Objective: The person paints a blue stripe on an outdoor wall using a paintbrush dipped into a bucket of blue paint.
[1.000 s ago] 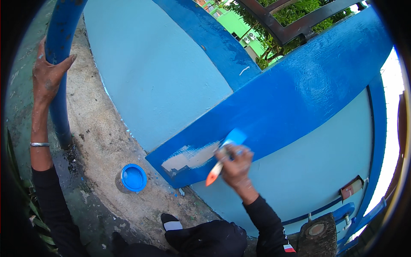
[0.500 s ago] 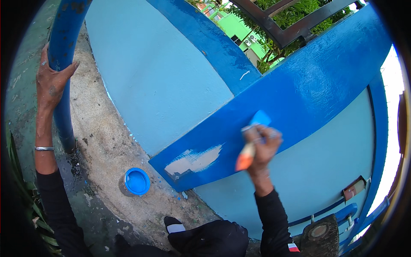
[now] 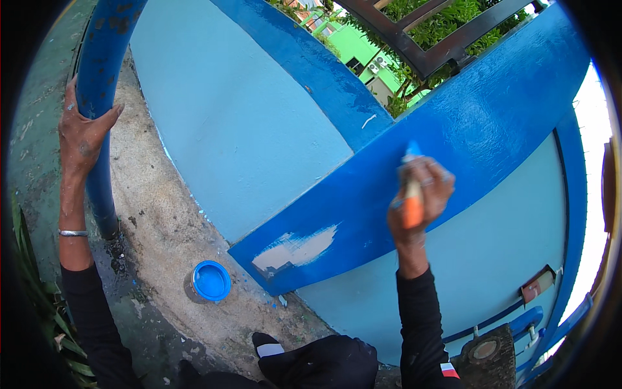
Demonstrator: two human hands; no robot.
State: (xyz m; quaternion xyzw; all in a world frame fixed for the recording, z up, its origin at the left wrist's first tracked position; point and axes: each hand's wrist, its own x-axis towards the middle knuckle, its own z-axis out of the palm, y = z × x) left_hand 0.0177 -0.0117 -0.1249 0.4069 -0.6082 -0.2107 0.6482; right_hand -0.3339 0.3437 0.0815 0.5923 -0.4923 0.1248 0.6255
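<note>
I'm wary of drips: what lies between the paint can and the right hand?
Concrete ground, then the blue band with a pale patch, as the head view shows.

Railing (image 3: 424, 59): dark metal, top right
Tree (image 3: 444, 24): green leaves behind the railing
Building (image 3: 350, 40): bright green, with air-conditioning units (image 3: 380, 62)
Plant (image 3: 62, 322): long leaves, lower left edge

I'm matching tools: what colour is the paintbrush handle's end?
The paintbrush handle's end is orange, best seen in the head view.
</note>
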